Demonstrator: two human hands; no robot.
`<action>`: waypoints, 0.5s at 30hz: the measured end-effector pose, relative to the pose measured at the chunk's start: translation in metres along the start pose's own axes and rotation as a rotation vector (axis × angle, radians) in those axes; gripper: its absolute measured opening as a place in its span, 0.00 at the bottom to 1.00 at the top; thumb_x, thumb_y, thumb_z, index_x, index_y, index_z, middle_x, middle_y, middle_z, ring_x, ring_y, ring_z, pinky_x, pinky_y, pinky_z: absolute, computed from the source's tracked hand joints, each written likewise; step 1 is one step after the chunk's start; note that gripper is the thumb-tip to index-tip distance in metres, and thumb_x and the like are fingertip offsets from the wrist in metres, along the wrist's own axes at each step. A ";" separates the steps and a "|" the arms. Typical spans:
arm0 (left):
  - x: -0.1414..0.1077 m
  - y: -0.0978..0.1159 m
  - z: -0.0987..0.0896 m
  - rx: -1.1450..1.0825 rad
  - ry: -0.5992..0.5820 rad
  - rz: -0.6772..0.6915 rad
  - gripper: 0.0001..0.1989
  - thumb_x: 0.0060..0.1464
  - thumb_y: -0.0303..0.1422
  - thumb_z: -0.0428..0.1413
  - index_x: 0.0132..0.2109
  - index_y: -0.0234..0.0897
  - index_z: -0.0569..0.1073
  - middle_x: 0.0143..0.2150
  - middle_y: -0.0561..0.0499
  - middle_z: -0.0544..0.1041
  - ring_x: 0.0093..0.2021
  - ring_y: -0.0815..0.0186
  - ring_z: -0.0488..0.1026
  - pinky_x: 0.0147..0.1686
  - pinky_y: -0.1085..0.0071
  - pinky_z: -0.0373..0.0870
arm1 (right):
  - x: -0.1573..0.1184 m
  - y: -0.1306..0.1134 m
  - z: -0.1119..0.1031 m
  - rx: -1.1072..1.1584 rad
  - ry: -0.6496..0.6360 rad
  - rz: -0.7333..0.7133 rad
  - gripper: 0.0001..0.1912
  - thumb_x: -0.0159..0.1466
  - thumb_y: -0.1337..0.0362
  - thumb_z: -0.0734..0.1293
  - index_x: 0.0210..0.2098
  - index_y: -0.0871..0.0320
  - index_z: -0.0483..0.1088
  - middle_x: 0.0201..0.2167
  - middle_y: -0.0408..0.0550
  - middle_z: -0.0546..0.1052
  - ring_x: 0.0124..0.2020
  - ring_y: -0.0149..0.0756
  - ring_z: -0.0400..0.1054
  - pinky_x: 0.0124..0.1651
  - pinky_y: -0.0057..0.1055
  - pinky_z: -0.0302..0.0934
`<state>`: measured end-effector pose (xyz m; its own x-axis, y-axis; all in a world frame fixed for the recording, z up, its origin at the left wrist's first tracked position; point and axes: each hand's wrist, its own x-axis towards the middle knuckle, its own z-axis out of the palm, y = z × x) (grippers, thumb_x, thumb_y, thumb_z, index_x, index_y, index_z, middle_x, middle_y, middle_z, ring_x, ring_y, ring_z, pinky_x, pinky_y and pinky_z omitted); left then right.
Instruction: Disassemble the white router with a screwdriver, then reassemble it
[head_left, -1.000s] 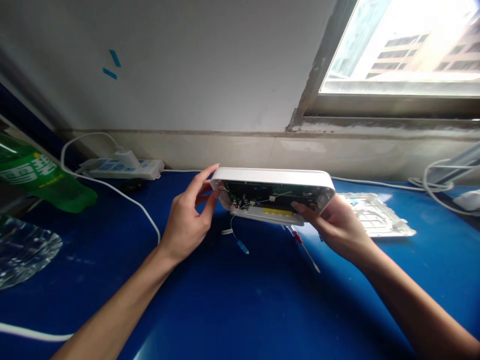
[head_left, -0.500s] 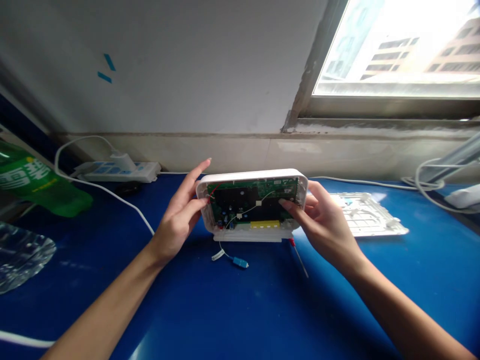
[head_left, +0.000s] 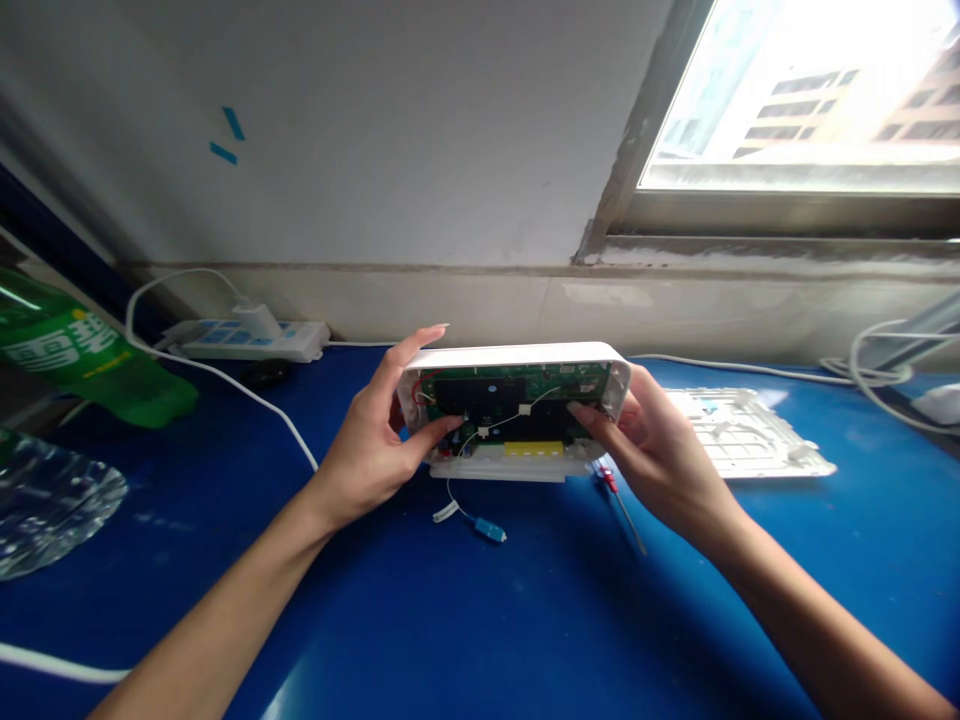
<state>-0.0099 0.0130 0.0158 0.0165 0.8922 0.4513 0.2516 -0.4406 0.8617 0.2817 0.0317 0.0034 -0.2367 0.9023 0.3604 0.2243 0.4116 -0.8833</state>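
Between my hands an opened white router (head_left: 517, 355) is tilted up, its inside facing me. A green circuit board (head_left: 551, 380) with dark plates and a yellow port block (head_left: 534, 449) sits in the casing. My left hand (head_left: 367, 440) grips the left end, thumb pressed on the board and index finger stretched past the top edge. My right hand (head_left: 652, 430) clasps the right end, its thumb on the board and its other fingers behind, partly hidden. A thin white fibre hangs below, ending in a blue connector (head_left: 490, 530). Close by my right hand lies a screwdriver with a red handle (head_left: 609, 480).
A white slotted cover (head_left: 757, 440) lies to the right. At the left are a green bottle (head_left: 112, 370), a clear bottle (head_left: 56, 510) and a power strip (head_left: 292, 341) with a plugged-in charger. White cables run along the wall and over the blue table (head_left: 480, 640).
My left thumb has moved inward from the casing's left edge onto the board. More of the screwdriver's red handle shows. The whole view has shifted slightly.
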 end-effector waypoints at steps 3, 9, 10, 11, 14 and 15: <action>0.001 -0.001 -0.003 0.048 0.032 0.024 0.34 0.58 0.35 0.72 0.69 0.52 0.73 0.71 0.48 0.72 0.59 0.55 0.77 0.58 0.67 0.75 | -0.001 0.007 -0.007 -0.111 -0.095 -0.056 0.35 0.72 0.55 0.73 0.74 0.46 0.59 0.61 0.53 0.81 0.57 0.50 0.80 0.58 0.49 0.79; 0.004 -0.001 -0.006 0.093 0.036 0.042 0.24 0.63 0.37 0.68 0.64 0.48 0.74 0.59 0.49 0.78 0.51 0.60 0.78 0.52 0.71 0.76 | -0.003 0.001 -0.005 -0.139 -0.091 -0.043 0.48 0.72 0.60 0.72 0.82 0.44 0.42 0.55 0.52 0.84 0.53 0.49 0.82 0.59 0.52 0.79; 0.005 0.000 -0.005 0.092 0.041 0.041 0.23 0.63 0.37 0.68 0.63 0.47 0.74 0.58 0.50 0.78 0.51 0.60 0.78 0.53 0.71 0.76 | -0.003 -0.002 -0.004 -0.091 -0.071 -0.037 0.48 0.72 0.60 0.72 0.82 0.45 0.43 0.52 0.51 0.85 0.51 0.48 0.83 0.58 0.51 0.79; 0.006 0.000 -0.005 0.090 0.047 0.045 0.23 0.63 0.36 0.68 0.62 0.46 0.74 0.57 0.50 0.78 0.51 0.60 0.79 0.53 0.70 0.77 | -0.002 -0.004 -0.003 -0.038 -0.055 -0.032 0.48 0.72 0.59 0.73 0.82 0.46 0.44 0.50 0.51 0.85 0.50 0.48 0.83 0.57 0.50 0.80; 0.008 -0.002 -0.004 0.070 0.062 0.083 0.23 0.61 0.34 0.69 0.61 0.43 0.74 0.55 0.50 0.79 0.50 0.61 0.80 0.54 0.69 0.78 | -0.001 -0.008 -0.001 0.084 -0.032 -0.014 0.46 0.71 0.58 0.74 0.80 0.45 0.49 0.47 0.48 0.86 0.48 0.48 0.83 0.55 0.49 0.80; 0.009 -0.003 -0.005 0.063 0.064 0.099 0.23 0.61 0.34 0.69 0.61 0.43 0.74 0.54 0.50 0.80 0.50 0.61 0.80 0.53 0.69 0.79 | -0.001 -0.009 -0.001 0.104 -0.037 -0.008 0.45 0.71 0.58 0.75 0.80 0.44 0.51 0.47 0.48 0.85 0.48 0.48 0.83 0.55 0.49 0.80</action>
<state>-0.0150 0.0216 0.0183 -0.0175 0.8357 0.5489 0.3123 -0.5169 0.7970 0.2810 0.0273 0.0107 -0.2736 0.8926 0.3582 0.1229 0.4018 -0.9074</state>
